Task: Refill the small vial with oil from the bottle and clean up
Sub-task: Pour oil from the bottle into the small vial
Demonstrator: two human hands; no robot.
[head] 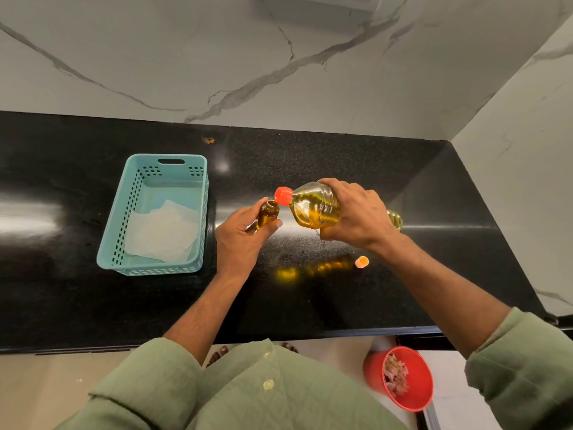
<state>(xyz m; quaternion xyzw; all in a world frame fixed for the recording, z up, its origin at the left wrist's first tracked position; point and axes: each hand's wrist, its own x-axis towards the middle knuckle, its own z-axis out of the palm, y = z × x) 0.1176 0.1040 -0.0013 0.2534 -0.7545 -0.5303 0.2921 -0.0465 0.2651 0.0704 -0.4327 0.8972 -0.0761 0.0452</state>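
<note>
My left hand (240, 240) grips a small amber vial (268, 214) above the black counter, its open mouth tilted up and to the right. My right hand (356, 214) holds a clear plastic oil bottle (313, 206) tipped almost on its side. The bottle's red spout cap (283, 195) sits just above the vial's mouth. Yellow oil fills the lower side of the bottle. A small orange cap (362, 261) lies on the counter below my right wrist.
A teal perforated basket (121, 218) with white paper tissues (164, 234) inside stands left of my hands. Marble walls close off the back and right. A red bin (400, 378) with scraps stands on the floor below the counter's front edge.
</note>
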